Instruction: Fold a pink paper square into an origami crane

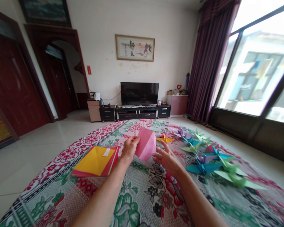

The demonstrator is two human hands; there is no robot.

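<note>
A pink sheet of paper (146,145) with fold creases is held up above the patterned cloth. My left hand (130,147) pinches its left edge between thumb and fingers. Close to the sheet's right edge is my right hand (166,157), its fingers spread; whether a fingertip touches the paper is hard to tell. Just beyond that hand lies a small yellow folded paper crane (165,137). To the left of my left hand rests a stack of coloured paper, with a yellow sheet (93,161) on top and red ones beneath.
Several folded paper cranes, among them a blue one (203,168) and a green one (234,173), cover the right side of the round table's floral cloth (130,205). Beyond the table stands a television (139,93) on a low black cabinet (127,115).
</note>
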